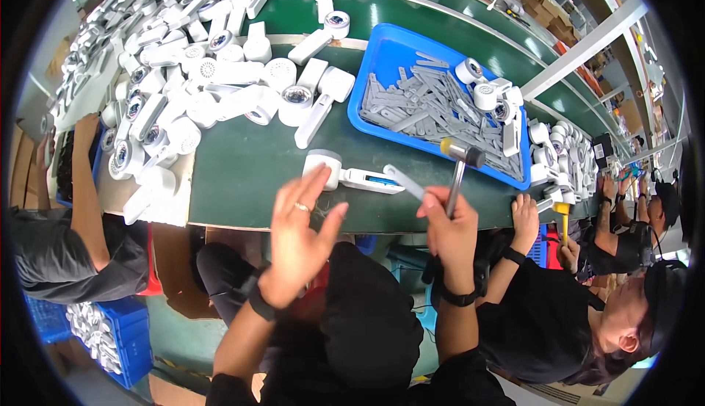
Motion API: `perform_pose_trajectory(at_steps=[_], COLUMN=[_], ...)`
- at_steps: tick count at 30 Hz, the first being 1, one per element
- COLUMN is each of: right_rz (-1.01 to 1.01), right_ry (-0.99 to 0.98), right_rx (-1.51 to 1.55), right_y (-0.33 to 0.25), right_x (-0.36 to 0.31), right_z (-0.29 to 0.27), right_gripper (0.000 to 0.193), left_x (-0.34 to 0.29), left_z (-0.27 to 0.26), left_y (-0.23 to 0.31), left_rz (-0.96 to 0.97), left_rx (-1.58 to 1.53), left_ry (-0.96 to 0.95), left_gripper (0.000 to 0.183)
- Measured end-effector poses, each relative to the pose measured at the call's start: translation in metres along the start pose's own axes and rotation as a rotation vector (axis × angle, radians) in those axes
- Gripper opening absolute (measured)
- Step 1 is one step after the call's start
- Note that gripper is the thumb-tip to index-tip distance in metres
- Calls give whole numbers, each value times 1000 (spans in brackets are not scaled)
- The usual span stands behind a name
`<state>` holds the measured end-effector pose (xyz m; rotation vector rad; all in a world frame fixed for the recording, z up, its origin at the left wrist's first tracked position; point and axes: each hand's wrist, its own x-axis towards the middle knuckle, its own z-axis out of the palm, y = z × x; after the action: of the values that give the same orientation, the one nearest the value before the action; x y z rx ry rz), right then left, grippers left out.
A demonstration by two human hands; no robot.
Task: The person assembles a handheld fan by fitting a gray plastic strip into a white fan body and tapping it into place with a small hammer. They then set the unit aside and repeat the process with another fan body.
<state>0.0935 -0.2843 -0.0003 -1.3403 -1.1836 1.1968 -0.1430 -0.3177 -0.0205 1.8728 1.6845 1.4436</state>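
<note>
In front of me a white handheld fan lies on the green bench, its handle open and something blue showing inside. My left hand is open over the fan's round head, fingers stretched and thumb apart; whether the fingertips touch it I cannot tell. My right hand is closed on a small mallet with a yellow and black head, held upright. A grey plastic strip sticks out from the same hand's fingers, its tip over the end of the fan handle.
A blue tray beyond my hands holds many grey strips and several fans. White fans are heaped at the left, more at the right. A co-worker at my right holds a yellow mallet; another person's arm is at the left.
</note>
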Motion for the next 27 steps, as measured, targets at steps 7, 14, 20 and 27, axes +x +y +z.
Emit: perform_pose_trajectory(at_steps=[7,14,20,27], right_rz=[-14,-16,-2,-33], right_ry=[-255,-355,-426,-437], right_rx=[-234,-370,-431,-529], right_y=[2,4,-5,-5], right_x=[39,56,66,67], right_z=[15,14,12,10], right_gripper=[19,20,20,18], left_x=[52,52,56,61], left_z=[11,19,17,16], left_y=[-30,-46,-46,-48], left_rz=[304,391,429,522], left_rx=[159,103,109,177], left_ry=[-173,-174,-200,-227], left_gripper=[51,40,37,37])
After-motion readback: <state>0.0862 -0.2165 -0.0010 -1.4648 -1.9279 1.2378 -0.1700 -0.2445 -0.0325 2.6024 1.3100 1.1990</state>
